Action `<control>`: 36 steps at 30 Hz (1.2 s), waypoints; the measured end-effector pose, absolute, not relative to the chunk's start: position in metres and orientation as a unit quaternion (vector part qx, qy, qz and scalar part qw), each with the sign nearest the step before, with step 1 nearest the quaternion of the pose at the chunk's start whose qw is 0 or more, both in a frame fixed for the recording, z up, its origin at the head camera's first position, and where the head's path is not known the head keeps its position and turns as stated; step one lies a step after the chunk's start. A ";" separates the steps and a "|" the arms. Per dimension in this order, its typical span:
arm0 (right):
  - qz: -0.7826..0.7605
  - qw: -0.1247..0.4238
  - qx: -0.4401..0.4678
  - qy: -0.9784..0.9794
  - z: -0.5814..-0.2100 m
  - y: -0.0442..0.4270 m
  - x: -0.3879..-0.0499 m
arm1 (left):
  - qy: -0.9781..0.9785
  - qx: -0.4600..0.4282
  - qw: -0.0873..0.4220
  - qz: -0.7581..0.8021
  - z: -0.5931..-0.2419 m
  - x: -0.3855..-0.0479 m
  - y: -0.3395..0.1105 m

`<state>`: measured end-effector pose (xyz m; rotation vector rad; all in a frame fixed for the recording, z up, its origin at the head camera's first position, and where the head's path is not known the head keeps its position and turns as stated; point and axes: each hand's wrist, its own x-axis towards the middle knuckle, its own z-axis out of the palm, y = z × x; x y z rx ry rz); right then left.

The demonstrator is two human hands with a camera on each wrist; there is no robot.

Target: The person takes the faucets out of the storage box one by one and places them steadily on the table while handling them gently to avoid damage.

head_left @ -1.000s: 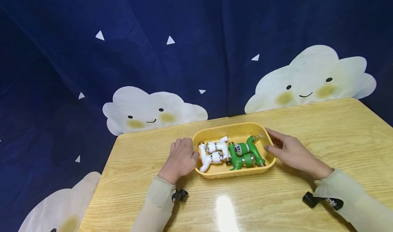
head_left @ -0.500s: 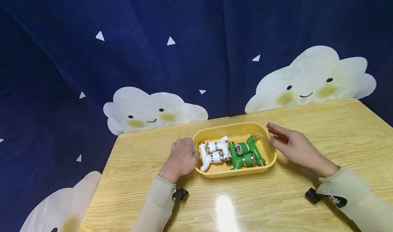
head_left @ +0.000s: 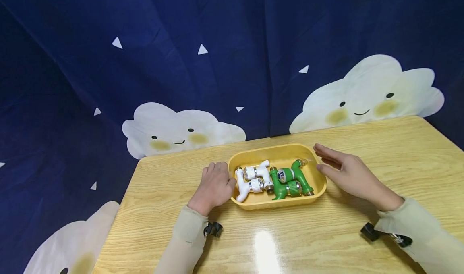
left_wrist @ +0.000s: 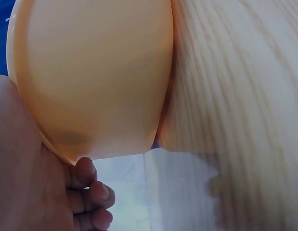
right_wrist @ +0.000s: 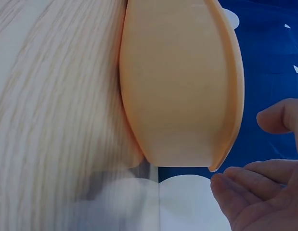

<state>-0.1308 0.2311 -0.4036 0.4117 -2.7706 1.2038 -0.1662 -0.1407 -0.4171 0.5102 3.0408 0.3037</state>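
Observation:
A yellow plastic basin [head_left: 275, 204] rests on the wooden table. Inside, on the left, lie two white faucets [head_left: 243, 187] with ribbed knobs. Two green faucets [head_left: 301, 177] lie beside them on the right. My left hand [head_left: 213, 189] holds the basin's left end, its thumb at the rim; the left wrist view shows its fingers curled by the basin's outer wall [left_wrist: 100, 72]. My right hand [head_left: 353, 178] hovers at the right end with thumb and fingers apart. In the right wrist view, its fingertips are close to the rim [right_wrist: 238, 96], with nothing held.
The wood-grain table [head_left: 275, 241] extends on both sides of the basin and in front of it. Behind its far edge hangs a dark blue curtain [head_left: 232, 64] printed with white clouds. Black wrist straps [head_left: 213, 229] show under both sleeves.
My right hand has let go of the basin's right end and drawn slightly back to the right, its fingers loosening. The left hand, basin and faucets look unmoved.

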 end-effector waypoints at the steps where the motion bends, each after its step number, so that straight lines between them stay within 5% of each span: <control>1: 0.394 0.049 0.136 -0.908 -0.403 0.231 -0.130 | 0.981 0.164 0.022 0.099 -0.417 -0.166 -0.141; 36: 0.376 0.087 0.195 -0.902 -0.397 0.212 -0.116 | 0.980 0.162 0.027 0.109 -0.418 -0.166 -0.142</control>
